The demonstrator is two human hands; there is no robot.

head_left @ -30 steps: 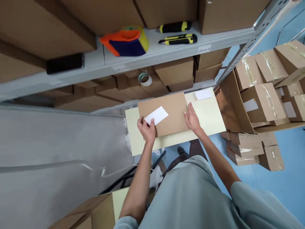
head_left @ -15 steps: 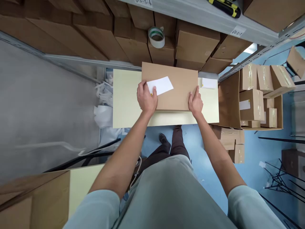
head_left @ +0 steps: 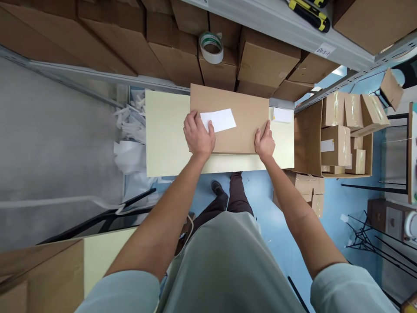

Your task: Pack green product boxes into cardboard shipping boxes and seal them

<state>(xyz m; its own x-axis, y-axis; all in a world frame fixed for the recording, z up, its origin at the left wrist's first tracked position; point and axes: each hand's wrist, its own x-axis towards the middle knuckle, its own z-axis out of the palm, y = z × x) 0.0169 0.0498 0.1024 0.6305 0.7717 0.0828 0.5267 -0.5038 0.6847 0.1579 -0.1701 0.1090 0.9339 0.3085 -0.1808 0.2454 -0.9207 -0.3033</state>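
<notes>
A flat brown cardboard box (head_left: 243,124) lies on the pale yellow tabletop (head_left: 166,139) in front of me. On its upper face is a white label (head_left: 223,118), slightly slanted. My left hand (head_left: 199,134) is closed at the box's left side, with the thumb over the label's lower left part and the fingers curled at its left edge. At the box's right edge, my right hand (head_left: 265,142) grips the lower right corner, its index finger stretched along the side. A second white label (head_left: 282,115) lies on the table beyond the right hand.
Cardboard boxes (head_left: 267,56) fill the shelf behind the table, with a tape roll (head_left: 211,47) on top. Yellow-black cutters (head_left: 309,14) lie on the upper shelf. To the right, a large open carton (head_left: 306,139) holds several small taped boxes. White packing scraps (head_left: 132,126) are at left.
The view has shifted slightly. The label now lies a little straighter on the box under my left hand. Both hands remain at the box's sides.
</notes>
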